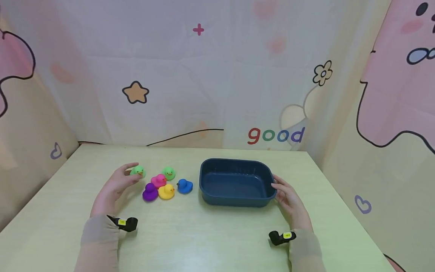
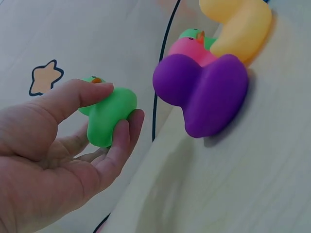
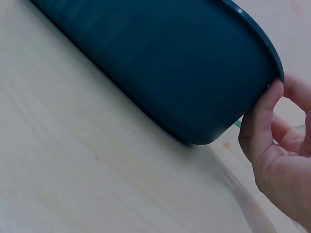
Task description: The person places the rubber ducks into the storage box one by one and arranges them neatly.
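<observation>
My left hand pinches a green rubber duck between thumb and fingers, left of the other ducks. In the left wrist view the duck appears clear of the tabletop. A purple duck, a pink duck, a yellow duck and a second green duck sit close together. Slightly apart, to their right, is a blue duck. The dark blue rectangular tub stands on the table with nothing seen inside. At its right end, my right hand grips the rim with thumb and fingertips.
The pale wooden table ends at a patterned cloth backdrop behind the tub. More cloth hangs along the left and right sides. A black wrist camera is on the left sleeve, another black camera on the right.
</observation>
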Demonstrator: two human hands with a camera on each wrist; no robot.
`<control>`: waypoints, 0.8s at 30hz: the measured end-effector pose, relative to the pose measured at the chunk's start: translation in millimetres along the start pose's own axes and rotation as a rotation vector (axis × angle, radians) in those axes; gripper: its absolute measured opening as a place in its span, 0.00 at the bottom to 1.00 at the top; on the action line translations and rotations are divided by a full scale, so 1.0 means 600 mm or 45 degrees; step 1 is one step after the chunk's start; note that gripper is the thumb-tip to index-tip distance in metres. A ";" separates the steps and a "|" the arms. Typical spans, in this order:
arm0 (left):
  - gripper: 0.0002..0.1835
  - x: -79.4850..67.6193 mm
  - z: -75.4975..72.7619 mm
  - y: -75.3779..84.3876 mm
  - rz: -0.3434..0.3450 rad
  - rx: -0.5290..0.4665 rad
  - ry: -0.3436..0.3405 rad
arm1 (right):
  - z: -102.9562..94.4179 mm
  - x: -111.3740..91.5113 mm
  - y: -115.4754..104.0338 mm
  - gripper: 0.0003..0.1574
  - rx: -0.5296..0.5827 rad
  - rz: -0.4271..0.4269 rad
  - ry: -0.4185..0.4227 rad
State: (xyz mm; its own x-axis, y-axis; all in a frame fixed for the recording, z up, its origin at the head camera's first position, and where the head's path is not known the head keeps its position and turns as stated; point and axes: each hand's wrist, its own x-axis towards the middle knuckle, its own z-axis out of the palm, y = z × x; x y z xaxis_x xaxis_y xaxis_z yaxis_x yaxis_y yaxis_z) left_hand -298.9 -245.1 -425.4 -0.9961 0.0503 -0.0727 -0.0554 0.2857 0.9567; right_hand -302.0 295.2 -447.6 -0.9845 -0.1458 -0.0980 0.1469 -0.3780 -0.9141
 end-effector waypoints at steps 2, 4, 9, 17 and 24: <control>0.39 0.000 0.000 0.003 -0.004 -0.059 -0.002 | 0.000 0.000 -0.001 0.23 0.006 -0.002 -0.016; 0.40 -0.001 0.002 0.008 -0.012 -0.092 -0.004 | 0.001 0.000 -0.001 0.23 0.015 -0.008 -0.029; 0.41 -0.001 0.009 0.017 -0.025 -0.138 0.004 | 0.000 0.000 0.000 0.23 0.026 -0.020 -0.044; 0.39 0.000 0.033 0.035 -0.040 -0.115 0.025 | -0.005 0.003 0.004 0.23 0.022 -0.034 -0.036; 0.37 0.005 0.067 0.054 -0.079 -0.103 0.085 | -0.007 0.003 0.007 0.25 0.080 -0.050 -0.099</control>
State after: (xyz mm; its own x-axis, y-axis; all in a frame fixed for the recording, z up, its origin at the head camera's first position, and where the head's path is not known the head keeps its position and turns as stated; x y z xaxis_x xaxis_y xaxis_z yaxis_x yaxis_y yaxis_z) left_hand -300.8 -197.4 -405.9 -0.9928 -0.0294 -0.1158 -0.1194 0.2077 0.9709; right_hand -303.9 297.2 -453.1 -0.9795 -0.1991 -0.0294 0.1164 -0.4413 -0.8898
